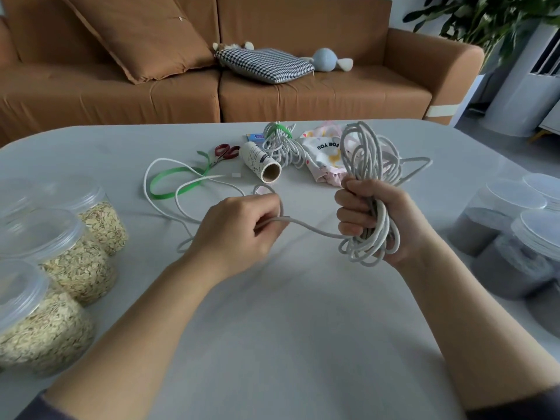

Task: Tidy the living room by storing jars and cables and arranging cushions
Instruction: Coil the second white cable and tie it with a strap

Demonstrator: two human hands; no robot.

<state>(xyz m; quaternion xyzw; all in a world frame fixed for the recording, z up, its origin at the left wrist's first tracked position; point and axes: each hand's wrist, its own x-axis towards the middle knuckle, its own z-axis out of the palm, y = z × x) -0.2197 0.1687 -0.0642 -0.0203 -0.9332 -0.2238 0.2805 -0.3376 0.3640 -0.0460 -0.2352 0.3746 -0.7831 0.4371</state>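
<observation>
**Coiling the loose cable over the table**

A brown fabric sofa [303, 95] fills the top of the frame. A large brown cushion [136, 34] leans on its back at upper left, and a smaller black-and-white houndstooth cushion [266, 63] lies flat at top centre. Below it, a pale grey table [272, 328] takes up the rest of the frame.

At the left edge stand three clear plastic jars [91, 268] with clear lids on, each filled nearly to the top with pale oat-like flakes. At the right edge is a cluster of similar lidded jars [481, 228] holding something dark grey; what it is I cannot tell.

The long whitish-grey braided cable [380, 225] is right of centre. Most of it is gathered into loose loops that rise above and hang below the right hand [378, 219], which is closed in a fist round their middle. The left hand [233, 234], at centre, pinches the running strand between thumb and curled fingers. From there the slack snakes up-left over the table to a small white plug [235, 175].

The cable looks light, limp and springy, so loops are likely to slide or splay. Gripping the bundle's waist seems best, feeding the slack in a little at a time.

Upper centre lie a second cable bundle bound with a green tie [281, 144], a loose green strap [172, 183] and red-handled scissors [225, 151].
</observation>
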